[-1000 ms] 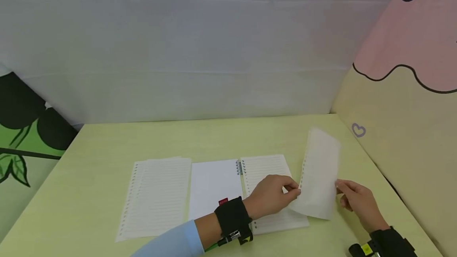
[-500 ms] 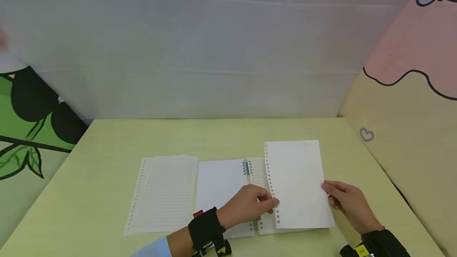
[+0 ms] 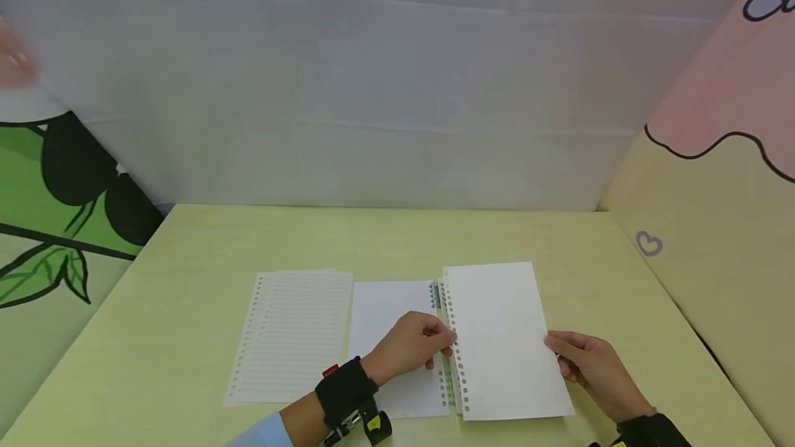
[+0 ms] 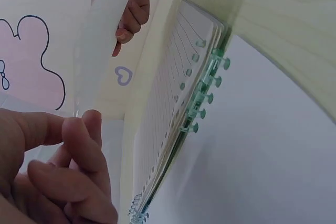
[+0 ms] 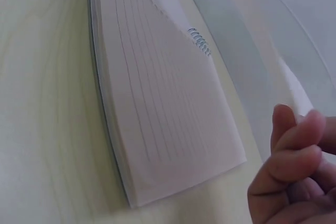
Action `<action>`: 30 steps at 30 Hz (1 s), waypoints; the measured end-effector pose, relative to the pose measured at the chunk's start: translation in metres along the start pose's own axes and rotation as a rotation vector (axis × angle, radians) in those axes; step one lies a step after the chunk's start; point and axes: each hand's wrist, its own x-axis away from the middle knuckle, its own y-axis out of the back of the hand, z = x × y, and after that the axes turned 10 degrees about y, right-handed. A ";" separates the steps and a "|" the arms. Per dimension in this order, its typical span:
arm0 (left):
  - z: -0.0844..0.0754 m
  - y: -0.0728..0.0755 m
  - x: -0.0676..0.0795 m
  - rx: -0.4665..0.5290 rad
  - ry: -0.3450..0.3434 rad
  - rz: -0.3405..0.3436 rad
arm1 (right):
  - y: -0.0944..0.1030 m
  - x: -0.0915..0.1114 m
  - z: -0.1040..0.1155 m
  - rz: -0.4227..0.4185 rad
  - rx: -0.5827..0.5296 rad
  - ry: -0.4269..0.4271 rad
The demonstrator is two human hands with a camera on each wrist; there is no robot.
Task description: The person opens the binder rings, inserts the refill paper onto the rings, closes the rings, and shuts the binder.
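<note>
Two edges of a white hole-punched paper sheet (image 3: 503, 343) are being pinched, L hand (image 3: 413, 343) holed side, R hand (image 3: 596, 370) opp., prob. steadying it over R half of open white-paged green-ringed notebook (image 3: 384, 309).

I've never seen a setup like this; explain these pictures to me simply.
No machine is at work: a person uses a bare left hand and a bare right hand. The wide picture comes from a camera on the person's head, looking forward and down. The two smaller ones come from wrist cameras, each watching its own hand. On the table lies an open ring-bound notebook, with loose lined sheets to its left. The hands hold a white sheet above the notebook's right side: the left hand pinches the edge with punched holes, the right hand the opposite edge.
</note>
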 end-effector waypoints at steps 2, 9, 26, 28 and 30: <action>0.002 0.000 -0.003 -0.009 0.008 -0.012 | -0.002 -0.001 -0.002 -0.003 0.008 -0.005; 0.009 0.004 -0.021 -0.029 0.010 -0.096 | -0.006 -0.005 -0.008 -0.021 0.027 -0.025; 0.017 0.004 -0.048 -0.179 0.084 -0.175 | -0.008 -0.019 -0.019 -0.018 0.057 -0.018; 0.017 0.004 -0.049 -0.206 0.088 -0.180 | -0.008 -0.021 -0.019 -0.018 0.062 -0.018; 0.017 0.005 -0.050 -0.235 0.070 -0.193 | -0.008 -0.022 -0.020 -0.020 0.069 -0.018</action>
